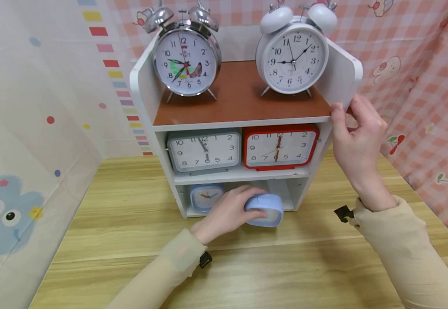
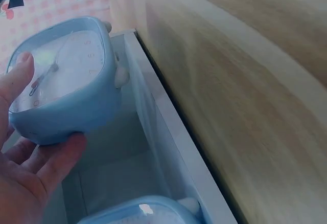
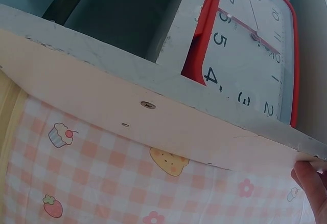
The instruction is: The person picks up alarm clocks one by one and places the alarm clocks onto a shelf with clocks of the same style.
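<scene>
My left hand (image 1: 229, 210) grips a small light blue alarm clock (image 1: 270, 210) at the front of the bottom compartment, tilted so its face points partly up. Thumb on the face and fingers beneath the case, as the left wrist view shows the clock (image 2: 66, 75). A matching blue clock (image 1: 207, 197) stands at the left of that compartment. My right hand (image 1: 362, 133) holds the right side of the white shelf unit (image 1: 326, 133), thumb on its front edge. In the right wrist view only some fingers (image 3: 309, 183) show at the panel's edge.
On the brown top board stand a silver twin-bell clock (image 1: 187, 62) and a white twin-bell clock (image 1: 293, 58). A grey clock (image 1: 204, 150) and a red clock (image 1: 279, 148) fill the middle compartment. The unit stands on a wooden table (image 1: 247, 266) against patterned curtains (image 1: 420, 77).
</scene>
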`<state>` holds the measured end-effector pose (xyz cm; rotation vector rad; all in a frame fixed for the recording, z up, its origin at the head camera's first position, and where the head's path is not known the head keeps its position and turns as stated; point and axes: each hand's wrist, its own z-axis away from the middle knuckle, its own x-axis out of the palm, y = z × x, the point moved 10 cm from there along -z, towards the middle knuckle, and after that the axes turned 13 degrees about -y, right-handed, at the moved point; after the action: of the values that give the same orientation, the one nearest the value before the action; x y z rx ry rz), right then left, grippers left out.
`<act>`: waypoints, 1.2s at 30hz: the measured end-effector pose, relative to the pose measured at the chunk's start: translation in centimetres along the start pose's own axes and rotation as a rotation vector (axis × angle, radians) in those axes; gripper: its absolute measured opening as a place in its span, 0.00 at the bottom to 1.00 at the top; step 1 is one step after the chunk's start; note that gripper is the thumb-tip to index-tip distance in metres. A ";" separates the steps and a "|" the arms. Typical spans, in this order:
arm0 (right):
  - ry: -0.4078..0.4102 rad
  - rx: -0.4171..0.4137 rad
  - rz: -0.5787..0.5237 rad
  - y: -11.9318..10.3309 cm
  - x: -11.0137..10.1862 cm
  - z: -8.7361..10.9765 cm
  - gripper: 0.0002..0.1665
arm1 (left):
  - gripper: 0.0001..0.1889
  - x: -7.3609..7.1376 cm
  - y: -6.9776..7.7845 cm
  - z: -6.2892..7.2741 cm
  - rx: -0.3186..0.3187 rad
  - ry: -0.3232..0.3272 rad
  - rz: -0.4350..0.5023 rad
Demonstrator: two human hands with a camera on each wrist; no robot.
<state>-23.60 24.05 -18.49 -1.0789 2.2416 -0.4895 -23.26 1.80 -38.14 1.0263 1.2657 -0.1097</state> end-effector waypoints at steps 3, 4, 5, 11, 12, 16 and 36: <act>0.006 -0.001 -0.002 0.1 0.0 0.1 0.17 | 0.29 0.1 0.0 -0.8 -0.011 -0.004 0.000; 0.009 -0.002 -0.003 0.1 0.0 0.1 0.18 | 0.29 0.2 0.1 -1.0 -0.013 -0.003 -0.002; 0.012 -0.003 -0.003 0.1 -0.1 0.1 0.18 | 0.29 0.2 0.1 -1.2 -0.015 -0.005 -0.003; 0.020 -0.013 -0.008 -0.1 -0.1 0.1 0.17 | 0.28 0.6 -0.1 -2.1 -0.029 -0.003 0.004; 0.020 -0.015 -0.008 -0.1 -0.1 0.1 0.17 | 0.28 0.6 -0.2 -2.2 -0.031 -0.001 0.006; 0.024 -0.018 -0.010 -0.1 -0.1 0.1 0.17 | 0.28 0.6 -0.5 -2.6 -0.039 0.013 0.010; 0.023 -0.003 -0.012 0.1 -0.1 0.1 0.17 | 0.29 0.3 -0.9 -3.6 -0.065 0.087 0.000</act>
<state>-23.49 24.20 -18.60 -1.0936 2.2578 -0.5067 -26.31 3.87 -38.71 0.9838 1.3395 -0.0236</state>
